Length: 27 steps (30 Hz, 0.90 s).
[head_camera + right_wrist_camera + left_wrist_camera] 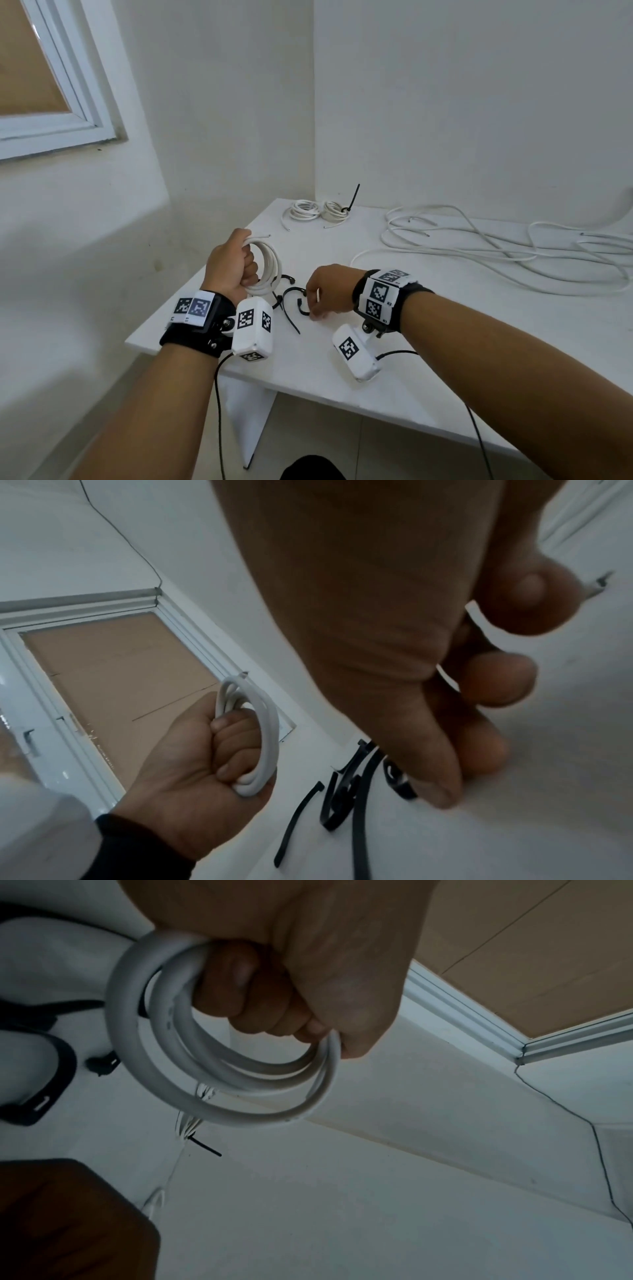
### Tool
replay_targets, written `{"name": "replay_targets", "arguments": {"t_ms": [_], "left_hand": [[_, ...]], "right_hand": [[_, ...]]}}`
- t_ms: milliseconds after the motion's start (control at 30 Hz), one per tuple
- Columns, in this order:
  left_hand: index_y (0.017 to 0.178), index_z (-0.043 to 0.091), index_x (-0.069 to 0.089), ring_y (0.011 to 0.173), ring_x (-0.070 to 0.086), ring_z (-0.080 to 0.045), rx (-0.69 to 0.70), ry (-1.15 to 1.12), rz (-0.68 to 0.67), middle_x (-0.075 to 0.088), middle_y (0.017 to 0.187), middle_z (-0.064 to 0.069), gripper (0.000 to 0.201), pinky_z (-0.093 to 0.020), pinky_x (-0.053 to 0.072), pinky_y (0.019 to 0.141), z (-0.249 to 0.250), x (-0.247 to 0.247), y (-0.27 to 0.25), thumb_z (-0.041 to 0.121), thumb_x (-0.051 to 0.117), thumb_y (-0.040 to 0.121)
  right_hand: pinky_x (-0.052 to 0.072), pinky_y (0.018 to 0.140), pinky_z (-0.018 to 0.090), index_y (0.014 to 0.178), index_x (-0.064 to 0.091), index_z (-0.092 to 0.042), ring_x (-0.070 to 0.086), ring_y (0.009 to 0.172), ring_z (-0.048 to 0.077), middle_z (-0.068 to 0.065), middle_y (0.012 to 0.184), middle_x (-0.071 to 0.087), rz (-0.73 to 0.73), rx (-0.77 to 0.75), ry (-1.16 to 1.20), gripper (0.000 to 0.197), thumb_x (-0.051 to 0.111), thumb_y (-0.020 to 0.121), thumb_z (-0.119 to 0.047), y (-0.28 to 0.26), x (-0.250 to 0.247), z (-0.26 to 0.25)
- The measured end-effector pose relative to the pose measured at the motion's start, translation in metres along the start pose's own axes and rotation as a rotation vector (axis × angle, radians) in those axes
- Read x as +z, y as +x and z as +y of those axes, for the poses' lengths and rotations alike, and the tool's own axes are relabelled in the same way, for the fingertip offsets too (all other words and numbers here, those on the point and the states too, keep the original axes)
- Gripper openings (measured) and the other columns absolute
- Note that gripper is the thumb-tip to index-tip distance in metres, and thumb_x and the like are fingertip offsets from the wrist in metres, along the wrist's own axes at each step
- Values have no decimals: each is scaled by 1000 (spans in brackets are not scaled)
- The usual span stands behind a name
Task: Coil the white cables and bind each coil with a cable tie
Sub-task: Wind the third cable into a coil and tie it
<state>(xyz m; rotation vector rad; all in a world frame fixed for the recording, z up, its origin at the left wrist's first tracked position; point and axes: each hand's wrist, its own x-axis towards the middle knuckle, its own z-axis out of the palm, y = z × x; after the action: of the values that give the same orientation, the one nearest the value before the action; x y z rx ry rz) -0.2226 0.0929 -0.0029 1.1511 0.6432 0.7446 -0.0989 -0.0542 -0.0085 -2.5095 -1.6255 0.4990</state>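
While the left hand (231,270) held the coil (267,270) tight in a fist above the table (445,329), the right hand (330,291), fingers curled, pinched at a tie (301,301) and needed one only.

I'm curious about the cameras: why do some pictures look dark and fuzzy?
Head view: bright, sharp, walls bend from the wide lens. Left wrist view: dim, the left hand holding the cable coil sits in shadow. Right wrist view: the right hand looms close and blurry.
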Motion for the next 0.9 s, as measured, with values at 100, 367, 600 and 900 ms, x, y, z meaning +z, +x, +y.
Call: {"name": "replay_targets", "arguments": {"t_ms": [100,367,600,900], "left_hand": [[53,23,23,39,13,-13,-16,-14,-2,15,46,5,46,-20,11,42,-2,11,-3,26,53,88],[51,23,27,38,14,-12,-47,-2,-72,17,45,6,48,-20,11,41,-12,63,-10,27,55,90],[53,23,28,39,14,-12,-103,62,-242,18,47,5,47,-22,11,44,-41,162,-26,26,57,91],[54,23,27,41,13,-13,-123,342,-573,18,50,4,47,-23,9,46,-71,263,-50,28,54,92]], "right_hand": [[54,64,24,89,71,-12,63,57,11,1,85,76,29,8,35,11,66,86,-21,-10,-7,13],[53,57,26,87,67,-7,74,69,15,2,76,76,273,101,511,8,61,87,-13,-69,-35,100],[61,69,35,85,67,-3,75,75,24,11,77,76,442,294,767,14,67,90,-16,-106,-25,181],[43,56,19,89,75,-16,57,58,6,-1,72,71,642,424,661,15,61,88,-10,-141,-20,251]]}}
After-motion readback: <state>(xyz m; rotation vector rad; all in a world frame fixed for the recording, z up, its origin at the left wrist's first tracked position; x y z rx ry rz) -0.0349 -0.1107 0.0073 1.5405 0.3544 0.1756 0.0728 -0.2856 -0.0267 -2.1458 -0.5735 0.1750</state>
